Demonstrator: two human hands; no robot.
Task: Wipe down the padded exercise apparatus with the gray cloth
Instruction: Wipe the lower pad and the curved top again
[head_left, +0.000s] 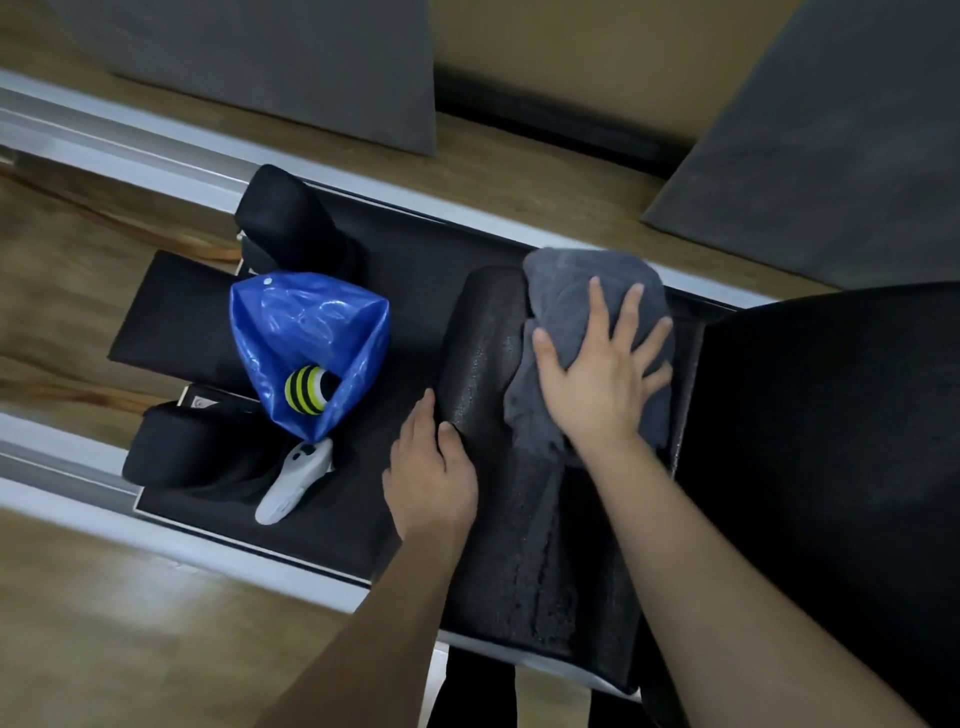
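Note:
A black padded exercise apparatus runs across the view between two pale metal rails. A black foam roller lies across its padded carriage. The gray cloth is draped over the roller's right side. My right hand lies flat on the cloth with fingers spread, pressing it down. My left hand rests against the roller's near left side, fingers curved onto it.
A blue plastic bag holding a yellow-and-black striped ball sits on the carriage near two black shoulder pads. A white handheld device lies beside the bag. Dark gray mats lie on the wooden floor beyond.

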